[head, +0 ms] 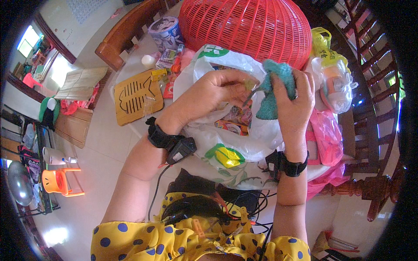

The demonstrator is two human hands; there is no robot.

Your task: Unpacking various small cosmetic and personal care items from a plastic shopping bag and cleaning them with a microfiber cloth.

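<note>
A teal fuzzy cloth [267, 106] hangs from my right hand [292, 98], which grips its upper part between thumb and fingers. To its left, my left hand [228, 86] has curled fingers close to a thin dark strand beside the cloth. Whether those fingers pinch anything is hidden. Both hands are over the mouth of a white plastic bag [258, 146] with green and yellow print. Inside the bag lie colourful snack packets [230, 126], partly covered by the bag's folds. Black straps circle both wrists.
Behind the bag rests a large red plastic basket [245, 29]. To the left are a wooden trivet [138, 98], a blue printed tub [166, 32] and a white round object [148, 61]. Plastic-wrapped goods [336, 86] and a pink bag [328, 138] lie right, beside a wooden railing [375, 120].
</note>
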